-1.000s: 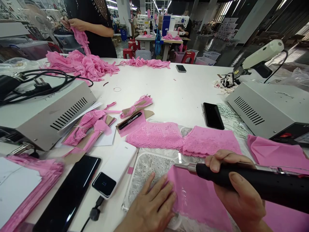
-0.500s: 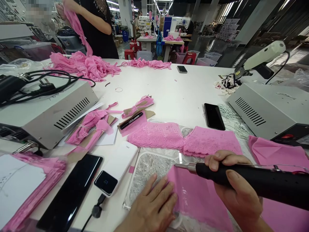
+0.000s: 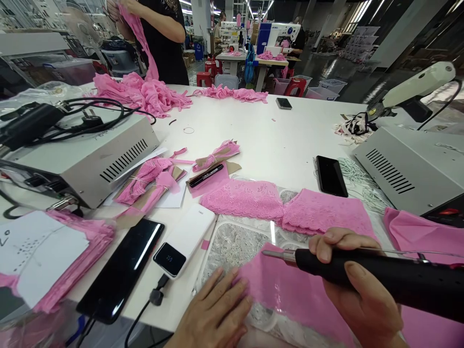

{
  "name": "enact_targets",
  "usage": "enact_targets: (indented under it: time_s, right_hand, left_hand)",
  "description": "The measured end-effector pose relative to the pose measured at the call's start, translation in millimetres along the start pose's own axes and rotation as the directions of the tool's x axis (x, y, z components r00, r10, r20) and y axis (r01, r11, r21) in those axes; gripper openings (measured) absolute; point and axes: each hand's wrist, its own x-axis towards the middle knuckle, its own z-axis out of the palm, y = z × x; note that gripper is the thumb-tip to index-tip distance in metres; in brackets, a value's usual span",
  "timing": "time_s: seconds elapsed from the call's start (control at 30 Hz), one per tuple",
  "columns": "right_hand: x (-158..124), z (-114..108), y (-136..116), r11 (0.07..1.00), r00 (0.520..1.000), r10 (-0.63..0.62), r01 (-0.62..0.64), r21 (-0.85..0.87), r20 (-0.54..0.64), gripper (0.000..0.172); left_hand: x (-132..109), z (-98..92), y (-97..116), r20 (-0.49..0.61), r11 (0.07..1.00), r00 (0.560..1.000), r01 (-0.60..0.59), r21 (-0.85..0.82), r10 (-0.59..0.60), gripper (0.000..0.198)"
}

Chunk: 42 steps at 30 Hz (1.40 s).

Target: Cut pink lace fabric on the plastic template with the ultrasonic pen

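Observation:
My right hand (image 3: 358, 285) is wrapped around a thick black hand-held tool (image 3: 337, 266) with a slim metal tip (image 3: 273, 253). The tip points left, over or on the upper part of a smooth pink fabric piece (image 3: 286, 285); whether it touches is unclear. Flat at that piece's left edge lies my left hand (image 3: 217, 309), fingers stretched out and resting on the cloth. Beneath is a grey patterned board (image 3: 235, 241) under a clear sheet. Two pink lace pieces (image 3: 242, 198) (image 3: 326, 212) lie just beyond.
Grey boxes (image 3: 108, 159) (image 3: 409, 159) with vents flank the work. Left are a white power bank (image 3: 188, 237), a dark phone (image 3: 121, 270) and stacked pink cloth with paper (image 3: 50, 256). Another phone (image 3: 331, 176) lies right. A person (image 3: 163, 38) handles pink cloth across the table.
The view has swung slightly left. My left hand has slid left, and the pink fabric's edge has shifted left with it. The tool's tip now lies farther inside the piece's edge.

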Motion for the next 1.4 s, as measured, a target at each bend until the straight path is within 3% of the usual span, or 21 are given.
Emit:
enact_targets:
  time_s: [1.4]
  right_hand:
    - [-5.3,20.0,-8.7,0.998,0.995,0.008,-0.001,-0.068,0.098,0.011]
  left_hand:
    - [-10.1,-12.9,7.8,0.019,0.994,0.994,0.107,-0.003,-0.107,0.029]
